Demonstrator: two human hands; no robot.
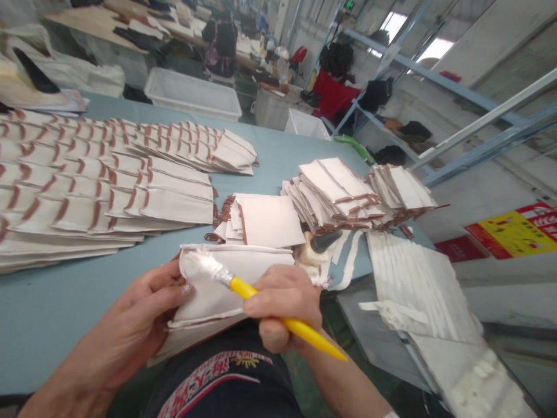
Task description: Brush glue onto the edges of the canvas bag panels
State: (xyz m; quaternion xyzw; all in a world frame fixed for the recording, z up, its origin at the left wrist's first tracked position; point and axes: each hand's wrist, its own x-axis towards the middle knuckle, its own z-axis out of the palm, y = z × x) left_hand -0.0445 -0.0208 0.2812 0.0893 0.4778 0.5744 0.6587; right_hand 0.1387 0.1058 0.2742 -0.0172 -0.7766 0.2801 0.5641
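Observation:
My right hand (282, 310) is closed around a yellow-handled brush (278, 316), its whitish bristles resting on the upper left corner of a white fabric piece (226, 284). That piece tops a small stack lying at the table's near edge. My left hand (143, 313) presses on the stack's left side, thumb on top and fingers curled under its edge. Just behind lies another small pile of white pieces with brown trim (265, 220). A pale glue bottle with a dark tip (319, 247) lies to the right of the brush hand.
Long rows of overlapped white pieces with brown trim (87, 180) cover the blue table (39, 307) at left. Folded stacks (335, 194) sit at right. A board of white strips (418, 284) slopes off the table's right end. White bins and a person stand behind.

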